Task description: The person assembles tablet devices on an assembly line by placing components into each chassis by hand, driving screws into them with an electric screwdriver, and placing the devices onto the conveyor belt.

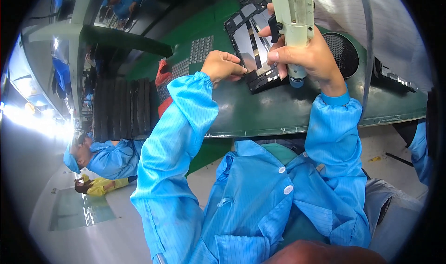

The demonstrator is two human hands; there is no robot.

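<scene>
My right hand [307, 55] grips a pale green electric screwdriver [294, 17], held upright with its blue tip just above the near edge of a black device frame [253, 41] lying on the dark green belt [278, 108]. My left hand [224, 66] rests on the near left corner of that frame, fingers curled, pinching or pressing at its edge. The frame shows grey metal panels inside. Both my forearms wear bright blue striped sleeves.
A grey tray of small screws [200, 49] lies left of the frame and a round black mesh dish [344, 54] to its right. A cable [367, 55] hangs down at the right. Other people in blue coats [104, 158] sit at the left; black stacked trays [121, 108] stand there.
</scene>
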